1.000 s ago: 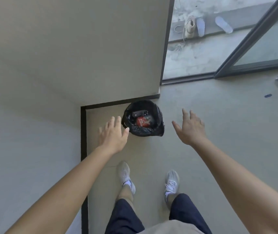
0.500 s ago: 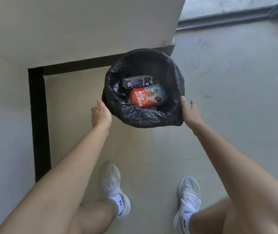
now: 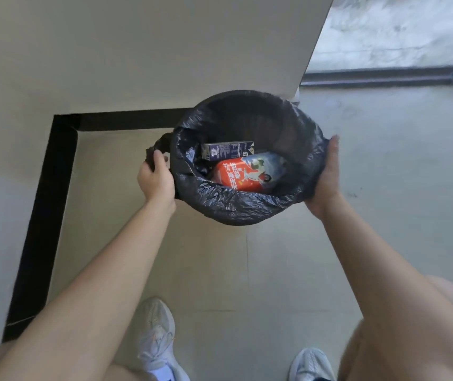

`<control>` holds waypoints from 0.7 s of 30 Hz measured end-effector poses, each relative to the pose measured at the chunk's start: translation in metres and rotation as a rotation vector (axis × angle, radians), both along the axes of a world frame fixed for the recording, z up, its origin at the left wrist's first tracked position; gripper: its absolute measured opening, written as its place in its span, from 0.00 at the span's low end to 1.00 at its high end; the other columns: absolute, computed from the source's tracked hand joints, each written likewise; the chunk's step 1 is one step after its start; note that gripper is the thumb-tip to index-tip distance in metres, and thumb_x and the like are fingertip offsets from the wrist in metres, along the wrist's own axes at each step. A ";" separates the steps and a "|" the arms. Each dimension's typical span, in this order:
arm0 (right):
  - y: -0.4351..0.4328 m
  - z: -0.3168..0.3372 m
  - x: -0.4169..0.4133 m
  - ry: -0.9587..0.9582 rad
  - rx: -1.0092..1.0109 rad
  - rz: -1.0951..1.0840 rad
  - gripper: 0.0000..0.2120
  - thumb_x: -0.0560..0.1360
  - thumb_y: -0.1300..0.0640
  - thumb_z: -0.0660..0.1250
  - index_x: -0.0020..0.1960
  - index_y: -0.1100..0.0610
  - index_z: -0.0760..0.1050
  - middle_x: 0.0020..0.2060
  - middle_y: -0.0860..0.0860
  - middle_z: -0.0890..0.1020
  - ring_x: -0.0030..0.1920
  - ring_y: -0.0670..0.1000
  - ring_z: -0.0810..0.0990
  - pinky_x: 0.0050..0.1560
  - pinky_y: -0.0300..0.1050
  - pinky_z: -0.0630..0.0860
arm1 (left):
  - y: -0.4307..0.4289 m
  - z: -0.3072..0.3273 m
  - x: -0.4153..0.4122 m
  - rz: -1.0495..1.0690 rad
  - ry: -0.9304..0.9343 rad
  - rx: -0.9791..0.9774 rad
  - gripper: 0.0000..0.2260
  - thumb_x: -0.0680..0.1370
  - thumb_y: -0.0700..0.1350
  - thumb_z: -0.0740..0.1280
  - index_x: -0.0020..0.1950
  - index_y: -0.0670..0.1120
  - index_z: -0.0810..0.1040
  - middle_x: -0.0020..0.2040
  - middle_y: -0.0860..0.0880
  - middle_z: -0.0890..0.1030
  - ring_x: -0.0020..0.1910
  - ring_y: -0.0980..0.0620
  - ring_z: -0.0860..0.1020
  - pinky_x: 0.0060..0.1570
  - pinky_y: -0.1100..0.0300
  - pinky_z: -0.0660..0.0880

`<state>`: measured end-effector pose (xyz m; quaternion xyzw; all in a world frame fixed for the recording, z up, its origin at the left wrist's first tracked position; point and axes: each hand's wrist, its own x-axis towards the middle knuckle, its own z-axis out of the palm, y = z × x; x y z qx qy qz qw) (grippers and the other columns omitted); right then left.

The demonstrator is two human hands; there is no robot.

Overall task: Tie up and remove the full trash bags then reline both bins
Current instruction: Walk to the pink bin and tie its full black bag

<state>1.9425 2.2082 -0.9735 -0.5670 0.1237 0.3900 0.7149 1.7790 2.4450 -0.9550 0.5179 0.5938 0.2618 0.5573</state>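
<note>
- Bag (image 3: pixel 236 207): black, mouth wide open, standing on the floor (image 3: pixel 384 188) at the outer corner of a pale wall (image 3: pixel 164 50). It is just ahead of the person's feet.
- The top of the bag is turned outward in a thick crumpled roll round a circular rim. The bin beneath is fully covered and cannot be seen.
- Left hand (image 3: pixel 155 180): at the bag's left edge, fingers curled round a bunch of black plastic drawn out from the roll. The bunch sticks out sideways, clear of the round mouth.
- Right hand (image 3: pixel 327 171): laid flat against the outside of the roll at the bag's right edge, fingers straight, close together and pointing away from the person. Whether the thumb hooks under the plastic cannot be told.
- Contents, low in the bag: a dark blue carton (image 3: pixel 228 150) lying on its side, and touching it on the near side a red and white packet (image 3: pixel 247 174). The rest of the inside is in shadow.
- Skirting (image 3: pixel 63 188): a black band along the foot of the wall, turning a corner left of the bag.
- Shoes: a white one (image 3: pixel 156 339) at bottom centre and another (image 3: pixel 310 364) at bottom right, both on the floor.
- Door track (image 3: pixel 379 78): dark strip at upper right, well apart from the bag, with grey concrete beyond it.
</note>
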 end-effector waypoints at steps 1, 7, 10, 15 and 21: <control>0.002 0.009 -0.001 -0.064 -0.068 0.034 0.32 0.72 0.28 0.63 0.65 0.49 0.79 0.58 0.52 0.84 0.58 0.55 0.83 0.61 0.57 0.78 | 0.001 0.005 0.005 -0.022 0.021 0.131 0.13 0.81 0.52 0.61 0.49 0.45 0.79 0.46 0.51 0.83 0.48 0.51 0.82 0.49 0.56 0.80; 0.016 0.016 -0.015 -0.324 -0.606 -0.053 0.19 0.70 0.60 0.66 0.60 0.52 0.75 0.51 0.49 0.83 0.52 0.53 0.81 0.57 0.52 0.80 | -0.026 0.031 0.025 -0.527 0.292 0.693 0.17 0.82 0.56 0.55 0.51 0.45 0.78 0.44 0.47 0.82 0.47 0.45 0.79 0.52 0.49 0.75; 0.024 0.018 -0.021 -0.319 -0.701 0.000 0.19 0.70 0.59 0.66 0.61 0.54 0.72 0.53 0.52 0.80 0.53 0.56 0.79 0.59 0.54 0.78 | -0.044 0.048 0.031 -0.693 0.449 1.014 0.15 0.83 0.53 0.57 0.48 0.46 0.78 0.36 0.52 0.76 0.43 0.49 0.75 0.53 0.52 0.64; 0.053 0.041 -0.026 -0.427 -0.719 0.148 0.20 0.74 0.54 0.66 0.64 0.55 0.67 0.57 0.55 0.79 0.57 0.59 0.78 0.61 0.55 0.76 | -0.080 0.098 0.052 -0.985 -0.114 0.925 0.11 0.83 0.46 0.62 0.42 0.45 0.73 0.33 0.57 0.71 0.31 0.57 0.71 0.35 0.65 0.70; 0.034 0.084 0.001 -0.553 -0.741 -0.181 0.16 0.79 0.49 0.62 0.62 0.57 0.71 0.55 0.51 0.70 0.54 0.53 0.74 0.56 0.41 0.68 | -0.048 0.130 0.049 -0.597 -0.181 0.890 0.16 0.83 0.49 0.58 0.44 0.39 0.74 0.30 0.48 0.73 0.29 0.50 0.72 0.33 0.47 0.72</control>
